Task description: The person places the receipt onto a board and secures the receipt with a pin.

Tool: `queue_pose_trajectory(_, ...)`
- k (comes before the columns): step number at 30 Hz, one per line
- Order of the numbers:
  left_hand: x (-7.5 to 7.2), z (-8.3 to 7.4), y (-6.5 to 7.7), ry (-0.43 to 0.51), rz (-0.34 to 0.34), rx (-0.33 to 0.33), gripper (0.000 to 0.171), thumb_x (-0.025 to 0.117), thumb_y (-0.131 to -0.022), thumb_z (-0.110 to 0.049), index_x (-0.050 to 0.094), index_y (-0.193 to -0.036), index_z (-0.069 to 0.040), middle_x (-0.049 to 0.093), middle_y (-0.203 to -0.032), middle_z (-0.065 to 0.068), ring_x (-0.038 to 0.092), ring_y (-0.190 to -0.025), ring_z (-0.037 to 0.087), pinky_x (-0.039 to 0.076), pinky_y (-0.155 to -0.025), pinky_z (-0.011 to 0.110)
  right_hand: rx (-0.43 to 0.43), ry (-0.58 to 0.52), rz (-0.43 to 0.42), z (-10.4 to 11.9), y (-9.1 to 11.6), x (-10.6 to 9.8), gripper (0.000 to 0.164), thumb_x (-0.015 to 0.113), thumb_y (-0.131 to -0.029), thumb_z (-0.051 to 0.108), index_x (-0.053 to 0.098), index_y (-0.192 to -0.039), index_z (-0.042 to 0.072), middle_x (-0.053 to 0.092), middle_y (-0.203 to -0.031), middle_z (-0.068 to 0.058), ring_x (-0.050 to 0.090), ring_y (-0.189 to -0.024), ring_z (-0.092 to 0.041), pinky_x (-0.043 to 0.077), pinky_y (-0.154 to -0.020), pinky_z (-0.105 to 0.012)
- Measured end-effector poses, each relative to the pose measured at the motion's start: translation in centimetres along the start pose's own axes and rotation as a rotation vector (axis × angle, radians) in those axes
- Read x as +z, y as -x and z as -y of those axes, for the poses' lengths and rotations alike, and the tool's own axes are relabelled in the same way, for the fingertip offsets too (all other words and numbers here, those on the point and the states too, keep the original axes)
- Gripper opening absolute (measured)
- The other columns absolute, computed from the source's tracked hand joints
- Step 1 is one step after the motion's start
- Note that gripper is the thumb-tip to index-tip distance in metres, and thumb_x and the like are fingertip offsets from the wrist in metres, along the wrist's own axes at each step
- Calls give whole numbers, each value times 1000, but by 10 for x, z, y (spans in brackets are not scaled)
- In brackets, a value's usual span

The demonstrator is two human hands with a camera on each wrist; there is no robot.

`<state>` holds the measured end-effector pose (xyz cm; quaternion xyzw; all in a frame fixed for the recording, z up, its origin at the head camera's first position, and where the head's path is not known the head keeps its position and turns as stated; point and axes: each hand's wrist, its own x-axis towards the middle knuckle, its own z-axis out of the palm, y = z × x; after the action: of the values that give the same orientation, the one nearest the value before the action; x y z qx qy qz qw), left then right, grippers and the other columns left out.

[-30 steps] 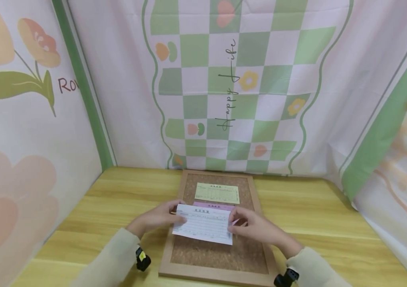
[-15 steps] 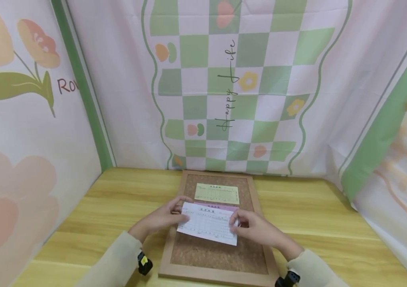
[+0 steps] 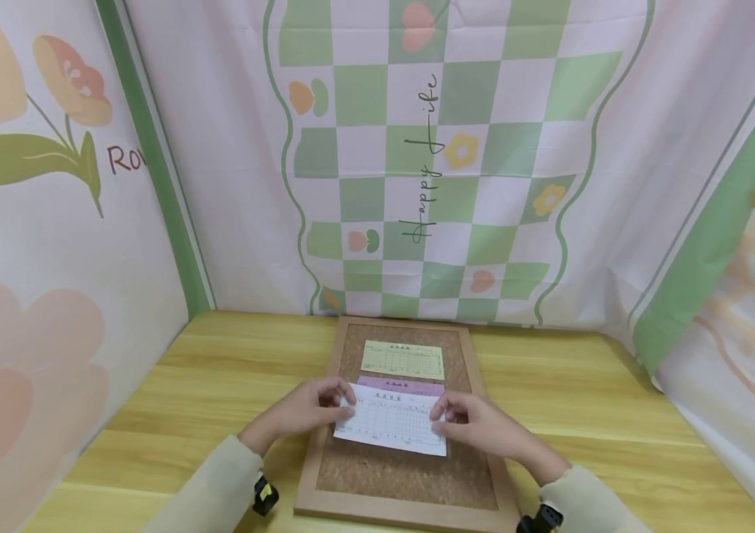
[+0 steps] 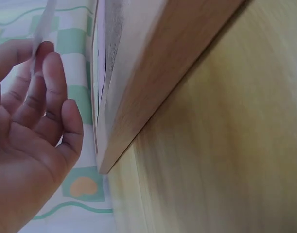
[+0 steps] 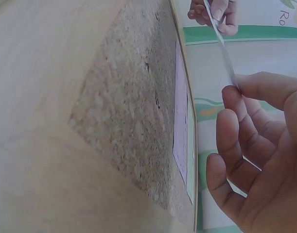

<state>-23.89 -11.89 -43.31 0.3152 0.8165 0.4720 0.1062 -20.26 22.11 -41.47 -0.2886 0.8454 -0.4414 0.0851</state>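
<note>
A white printed form slip (image 3: 391, 423) is held up over the cork board (image 3: 404, 474). My left hand (image 3: 307, 407) pinches its left edge between thumb and fingers, and my right hand (image 3: 480, 426) pinches the right edge. In the right wrist view the white slip (image 5: 223, 46) appears edge-on, raised off the board, with the thumb and index fingertip of the right hand (image 5: 260, 141) on it. On the board lie a yellow slip (image 3: 402, 359) near the far end and a pink slip (image 3: 411, 386) just below it, partly covered by the white one in the head view.
The cork board has a raised wooden frame (image 3: 404, 514) and lies on a yellow wood-grain table (image 3: 611, 437). Patterned fabric (image 3: 377, 207) hangs along the table's far edge and both sides. A dark wrist device (image 3: 266, 496) sits at the left sleeve.
Both hands and the white slip have shifted slightly right. The slip has tilted and then levelled somewhat, and more of the pink slip shows above it than half a second ago.
</note>
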Motion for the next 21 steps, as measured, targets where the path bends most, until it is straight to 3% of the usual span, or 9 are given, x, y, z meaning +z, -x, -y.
queue_pose_trajectory(9, 6, -2, 1, -108, 100, 9, 15, 71, -94, -22, 64, -107, -18, 57, -78, -5, 51, -69, 7, 47, -65, 25, -11, 61, 55, -7, 4, -3, 7, 69, -95, 15, 68, -97, 8, 58, -79, 2, 52, -70, -7, 45, -59, -23)
queue_pose_trajectory(16, 12, -3, 0, -108, 133, 1, 17, 72, -94, -20, 64, -107, -15, 57, -73, -6, 49, -62, 5, 45, -60, 22, 29, 92, 85, -12, 6, -3, 6, 71, -93, 11, 67, -96, 8, 58, -77, 3, 53, -68, -7, 45, -58, -23)
queue_pose_trajectory(21, 16, -2, -2, -166, 156, 36, 17, 74, -92, -19, 65, -106, -16, 57, -73, -8, 51, -64, 4, 47, -61, 22, 63, 91, 127, -11, 7, -1, 7, 71, -91, 11, 67, -96, 7, 58, -73, 3, 50, -62, -6, 42, -54, -22)
